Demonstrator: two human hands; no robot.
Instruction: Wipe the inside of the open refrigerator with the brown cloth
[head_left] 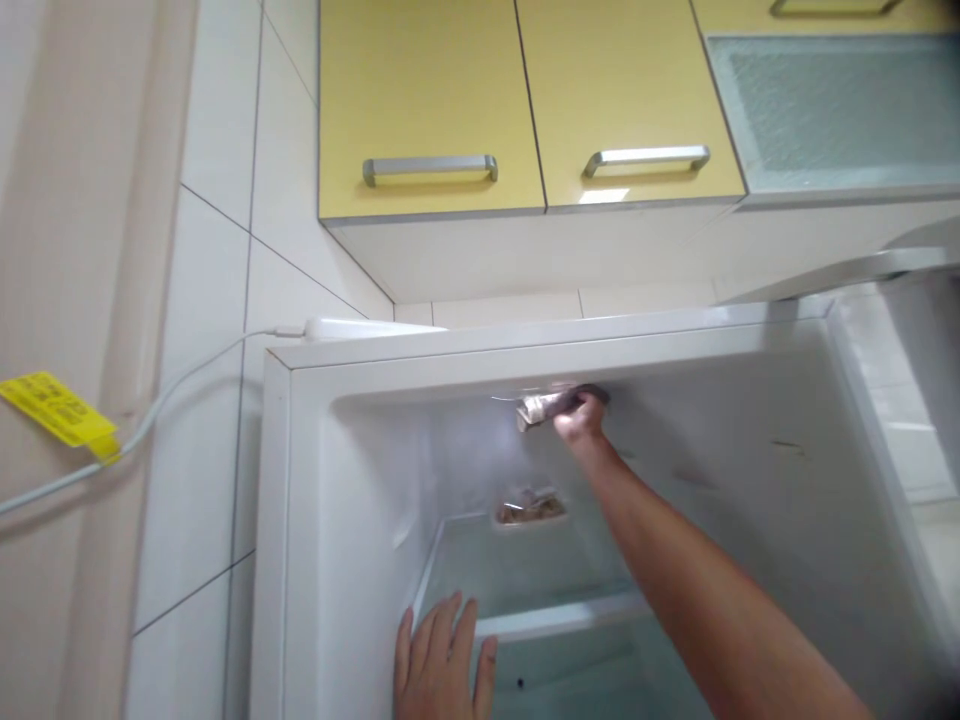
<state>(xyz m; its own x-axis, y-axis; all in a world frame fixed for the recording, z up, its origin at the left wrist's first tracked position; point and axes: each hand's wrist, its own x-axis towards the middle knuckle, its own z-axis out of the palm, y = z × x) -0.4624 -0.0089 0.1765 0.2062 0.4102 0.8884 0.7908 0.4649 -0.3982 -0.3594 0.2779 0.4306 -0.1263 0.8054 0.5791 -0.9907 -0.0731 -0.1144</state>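
An open white fridge (315,520) fills the lower middle of the head view. My right hand (579,418) reaches deep inside, up near the ceiling at the back, closed on a small grey-white cloth or wipe (541,406). My left hand (442,660) rests flat with fingers spread at the front edge of the glass shelf (562,618). On the shelf at the back sits a small white tray of brownish food (529,508).
Yellow wall cupboards (525,100) with metal handles hang above the fridge. The open fridge door (915,400) stands at the right. A white cable (172,390) runs along the tiled wall to a yellow tag (60,410) at the left.
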